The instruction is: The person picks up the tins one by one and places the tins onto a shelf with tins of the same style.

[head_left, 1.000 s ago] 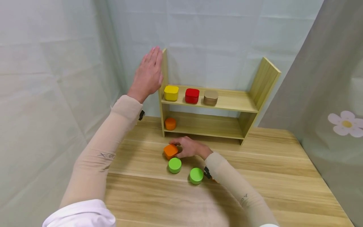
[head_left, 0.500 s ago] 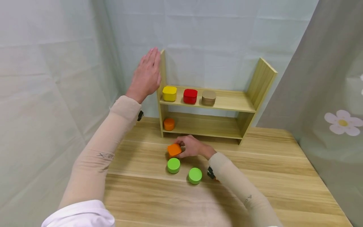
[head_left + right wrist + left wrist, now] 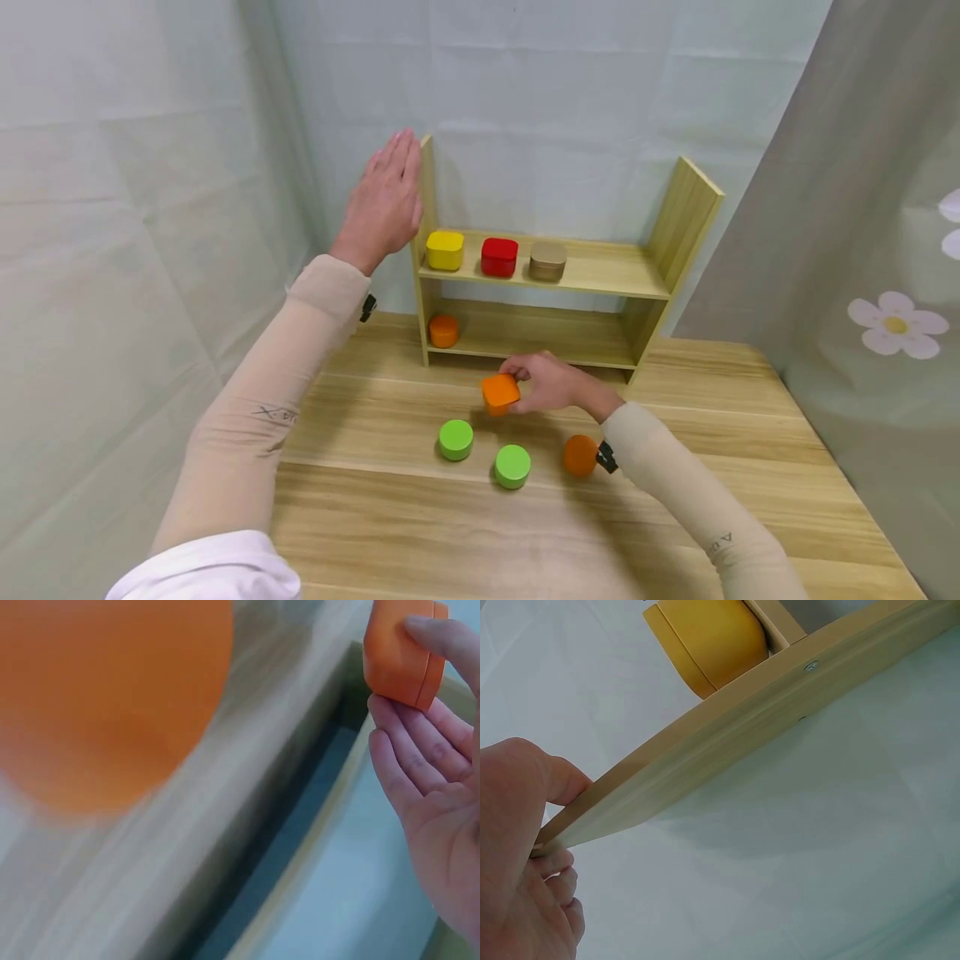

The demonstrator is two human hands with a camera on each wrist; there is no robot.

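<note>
My right hand [image 3: 551,383] had lifted the orange square tin [image 3: 500,392] off the tabletop [image 3: 720,433] toward the shelf [image 3: 600,271], grip clenched round it. That uncovered a round orange tin [image 3: 580,455]. Left hand [image 3: 386,200] lay flat, released, against the shelf's side.

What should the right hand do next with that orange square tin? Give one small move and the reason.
Probably carry the orange square tin forward to the lower shelf, beside the orange round tin. The right hand has it in its grip, lifted off the table just before the shelf unit, while the left hand lies flat against the unit's left side panel.
</note>
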